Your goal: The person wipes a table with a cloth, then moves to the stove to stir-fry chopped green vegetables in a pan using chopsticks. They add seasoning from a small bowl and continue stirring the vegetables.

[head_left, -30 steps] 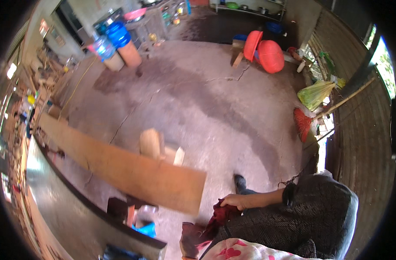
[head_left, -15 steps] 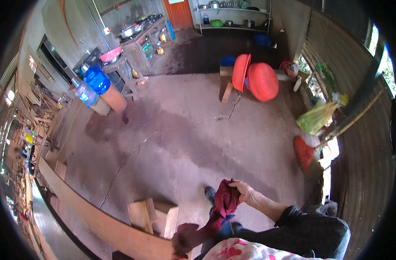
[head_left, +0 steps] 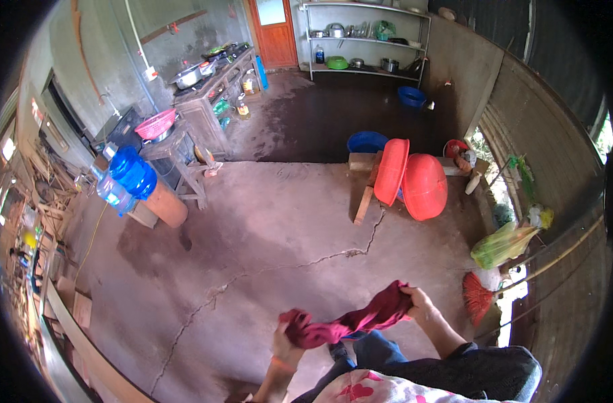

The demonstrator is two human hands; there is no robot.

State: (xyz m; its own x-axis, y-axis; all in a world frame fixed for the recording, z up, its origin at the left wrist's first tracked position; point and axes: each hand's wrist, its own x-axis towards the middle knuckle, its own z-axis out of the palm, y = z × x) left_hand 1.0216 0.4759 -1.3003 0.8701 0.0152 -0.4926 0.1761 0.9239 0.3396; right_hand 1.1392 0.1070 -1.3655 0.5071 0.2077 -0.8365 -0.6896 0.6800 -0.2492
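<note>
A dark red piece of cloth hangs stretched and slightly twisted between my two hands, above the floor by my legs. My left hand is closed round its bunched left end. At the other end my right hand pinches the cloth and holds it a little higher. The cloth's exact kind does not show, since it is crumpled. Below it are my blue-clad legs and a dark shoe; a white and pink patterned garment covers my lap.
Two red basins lean on wooden blocks ahead. To the left stand blue water bottles by a small table. A red broom and a yellow-green plastic bag lie along the right wall. A long wooden plank runs at the lower left.
My left hand has come up with the cloth's lower end, which hung at the left before. The cloth now spans both hands. My right hand has moved right, and the view has tilted up.
</note>
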